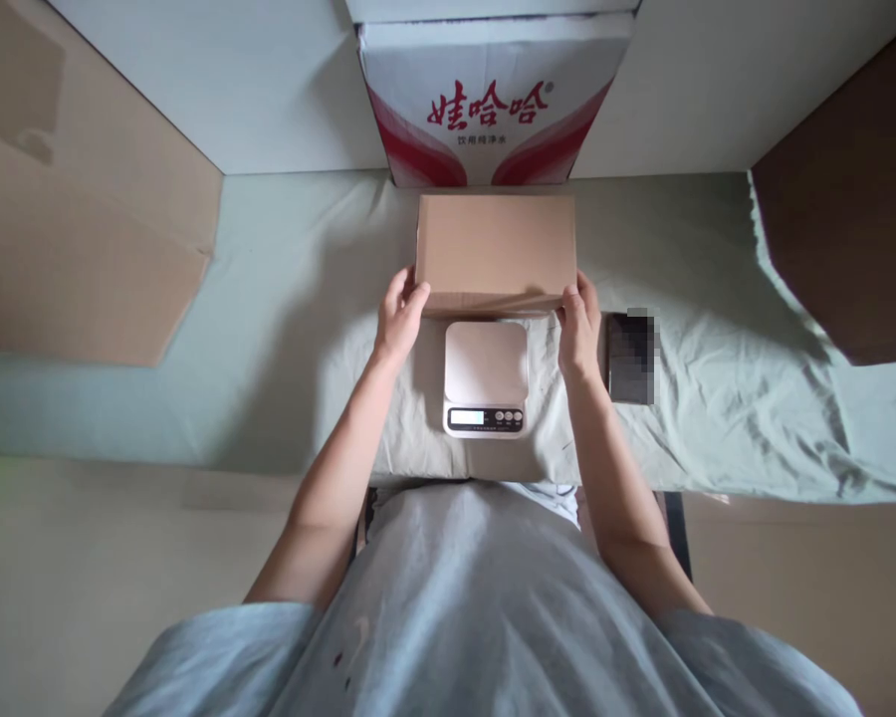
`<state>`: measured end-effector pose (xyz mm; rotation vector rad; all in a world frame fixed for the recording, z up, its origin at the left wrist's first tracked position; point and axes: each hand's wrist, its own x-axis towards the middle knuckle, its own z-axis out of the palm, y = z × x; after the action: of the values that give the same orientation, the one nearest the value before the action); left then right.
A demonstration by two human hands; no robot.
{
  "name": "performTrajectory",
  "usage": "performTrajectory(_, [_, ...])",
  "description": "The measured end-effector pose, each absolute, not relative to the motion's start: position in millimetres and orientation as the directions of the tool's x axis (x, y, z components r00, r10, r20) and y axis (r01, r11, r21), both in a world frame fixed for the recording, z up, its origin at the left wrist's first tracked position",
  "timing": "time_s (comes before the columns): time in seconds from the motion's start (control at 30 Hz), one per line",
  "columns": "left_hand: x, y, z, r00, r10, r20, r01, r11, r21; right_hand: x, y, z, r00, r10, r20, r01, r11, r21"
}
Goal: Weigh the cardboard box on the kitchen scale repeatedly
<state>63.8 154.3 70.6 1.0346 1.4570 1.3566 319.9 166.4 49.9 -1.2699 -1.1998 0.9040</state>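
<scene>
Box (497,244) sits mid-scene, on the far side of the scale (486,363) and the near side of the printed carton (504,55). Left hand (403,317) and right hand (580,324) are closed on its near corners, thumbs at the near edge, fingers along the ends. From above, I cannot tell whether it rests on the cloth (284,259) or is slightly raised. Handling it well calls for even pressure from both sides, a level top, and wrists clear of the scale and the dark object (625,368) at right.
</scene>
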Motion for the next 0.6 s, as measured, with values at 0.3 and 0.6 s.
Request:
performTrajectory(0.3, [52.7,143.8,66.9,-0.33,0.932,-0.147,-0.018,0.15,0.989,327.8,151.1,49.7,0.231,0.973,-0.017,0.066,-0.033,-0.997])
performTrajectory(0.6, [34.4,95.5,54.6,-0.38,0.895,-0.234,-0.013,0.248,0.969,358.3,121.4,42.0,0.339,0.931,-0.135,-0.002,-0.143,-0.99])
